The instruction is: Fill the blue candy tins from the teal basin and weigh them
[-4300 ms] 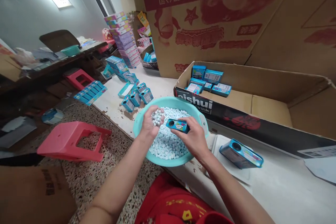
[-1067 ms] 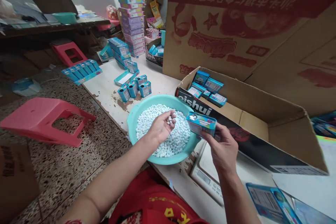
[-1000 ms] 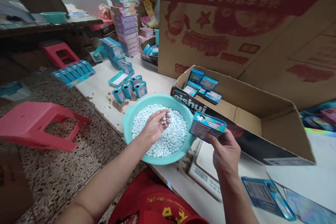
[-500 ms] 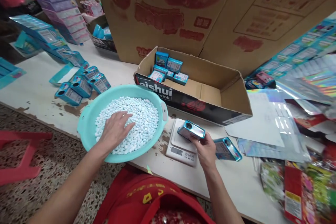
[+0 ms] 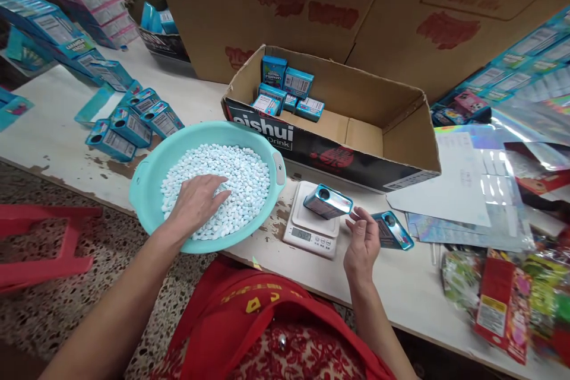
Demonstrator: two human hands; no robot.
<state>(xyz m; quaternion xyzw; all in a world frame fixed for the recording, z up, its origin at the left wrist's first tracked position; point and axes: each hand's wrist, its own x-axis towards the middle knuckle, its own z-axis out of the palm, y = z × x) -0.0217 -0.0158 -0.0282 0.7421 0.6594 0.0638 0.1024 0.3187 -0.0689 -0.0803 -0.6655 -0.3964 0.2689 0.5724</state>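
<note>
My left hand (image 5: 196, 205) lies on a heap of small white candies (image 5: 243, 190) in a turquoise plastic basin (image 5: 143, 190). Its fingers are stretched out, and whether any candies are under the palm is hidden. A white digital scale (image 5: 307, 243) stands to the right of the basin, its display lit. On its pan lies a blue candy box (image 5: 328, 202) with a round hole in one end. Just right of that box is my right hand (image 5: 363, 243), fingers apart and holding nothing. Another blue box (image 5: 392, 231) with a hole rests on the table behind this hand.
Behind the scale sits a long cardboard tray (image 5: 329, 169) holding several blue boxes. More blue boxes (image 5: 129, 127) stand left of the basin. Plastic sheets and paper (image 5: 440, 190) cover the right side, with candy bags (image 5: 463, 279) nearer. A red stool (image 5: 44, 249) is at left.
My right hand has let go of the blue box on the scale and drawn back to the right. The display now shows digits. My left hand stays on the candies; the view has shifted slightly.
</note>
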